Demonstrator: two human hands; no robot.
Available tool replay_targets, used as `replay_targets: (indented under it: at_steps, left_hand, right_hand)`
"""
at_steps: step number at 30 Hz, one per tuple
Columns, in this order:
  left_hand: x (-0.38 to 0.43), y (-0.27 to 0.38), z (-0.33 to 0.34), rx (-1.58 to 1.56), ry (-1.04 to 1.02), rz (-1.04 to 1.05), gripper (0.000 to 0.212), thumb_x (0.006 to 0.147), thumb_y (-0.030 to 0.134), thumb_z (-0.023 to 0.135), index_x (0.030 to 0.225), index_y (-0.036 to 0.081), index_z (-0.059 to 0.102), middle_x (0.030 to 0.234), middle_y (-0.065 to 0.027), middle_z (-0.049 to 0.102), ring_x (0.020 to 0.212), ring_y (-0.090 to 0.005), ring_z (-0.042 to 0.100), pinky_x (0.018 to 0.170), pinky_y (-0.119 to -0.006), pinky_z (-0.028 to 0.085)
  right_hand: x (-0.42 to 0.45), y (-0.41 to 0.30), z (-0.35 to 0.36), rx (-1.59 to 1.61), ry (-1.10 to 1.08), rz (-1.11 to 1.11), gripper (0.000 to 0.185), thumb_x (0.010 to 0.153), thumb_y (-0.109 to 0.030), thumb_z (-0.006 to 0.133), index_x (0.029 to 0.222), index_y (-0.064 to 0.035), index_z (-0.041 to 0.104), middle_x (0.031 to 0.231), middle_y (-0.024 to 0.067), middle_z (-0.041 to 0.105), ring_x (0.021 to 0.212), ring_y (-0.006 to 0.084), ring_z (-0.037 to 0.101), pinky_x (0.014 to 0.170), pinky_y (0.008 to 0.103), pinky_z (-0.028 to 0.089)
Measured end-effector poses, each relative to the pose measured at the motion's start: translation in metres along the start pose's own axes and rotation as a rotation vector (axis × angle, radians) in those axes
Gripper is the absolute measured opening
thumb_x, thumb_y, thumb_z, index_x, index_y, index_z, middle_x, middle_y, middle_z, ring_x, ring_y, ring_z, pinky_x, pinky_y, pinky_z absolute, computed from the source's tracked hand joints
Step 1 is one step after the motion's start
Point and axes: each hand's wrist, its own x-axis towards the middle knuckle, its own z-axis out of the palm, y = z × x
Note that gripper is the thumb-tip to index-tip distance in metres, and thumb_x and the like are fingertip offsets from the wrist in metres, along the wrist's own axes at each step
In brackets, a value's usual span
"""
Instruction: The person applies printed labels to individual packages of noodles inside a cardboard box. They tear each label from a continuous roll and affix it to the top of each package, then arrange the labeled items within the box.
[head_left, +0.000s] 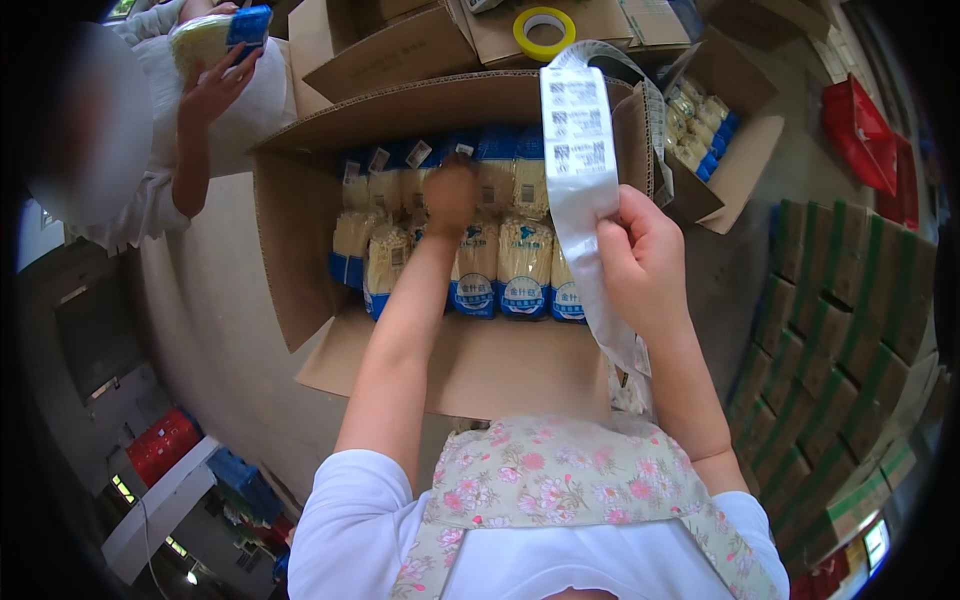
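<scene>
An open cardboard box stands before me with several clear-and-blue packs of enoki mushrooms in two rows. My left hand reaches over the back row. It is blurred, and its fingertips are beside a small white label on one pack; whether the fingers pinch anything is unclear. White labels also show on back-row packs to its left. My right hand grips a long strip of printed labels above the box's right side. The strip loops away behind the box's right wall and hangs below my hand.
At upper left a co-worker holds an enoki pack. Yellow tape lies on cardboard behind the box. Another open box of packs stands at right, near red crates and stacked, green-taped cartons.
</scene>
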Motion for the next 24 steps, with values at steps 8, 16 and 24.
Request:
replay_targets:
  at_steps: [8, 16, 24]
  left_hand:
    - [0.043, 0.029, -0.170, -0.772, -0.162, -0.195, 0.018, 0.080, 0.009, 0.065, 0.097, 0.003, 0.069, 0.092, -0.0128, 0.067, 0.082, -0.0234, 0.066, 0.068, -0.030, 0.052]
    - [0.068, 0.032, -0.259, -0.998, 0.195, 0.366, 0.015, 0.070, 0.008, 0.073, 0.085, 0.007, 0.069, 0.079, -0.0068, 0.067, 0.069, -0.0215, 0.065, 0.057, -0.029, 0.050]
    - [0.058, 0.037, -0.259, -1.029, 0.149, 0.344, 0.018, 0.068, 0.006, 0.074, 0.084, 0.005, 0.068, 0.077, -0.0072, 0.067, 0.064, -0.0216, 0.065, 0.054, -0.029, 0.050]
  right_hand:
    - [-0.003, 0.005, -0.013, -0.033, 0.022, -0.097, 0.011, 0.081, -0.010, 0.067, 0.080, 0.0007, 0.063, 0.063, 0.0078, 0.056, 0.056, 0.0168, 0.054, 0.053, 0.0299, 0.042]
    - [-0.002, -0.014, -0.010, -0.300, -0.077, -0.382, 0.012, 0.083, -0.009, 0.063, 0.075, -0.0020, 0.058, 0.061, 0.0143, 0.052, 0.055, 0.0308, 0.052, 0.049, 0.0372, 0.040]
    - [-0.013, -0.010, -0.009, -0.170, -0.133, -0.287, 0.014, 0.082, -0.008, 0.062, 0.073, -0.0026, 0.054, 0.060, 0.0150, 0.053, 0.055, 0.0330, 0.054, 0.049, 0.0384, 0.040]
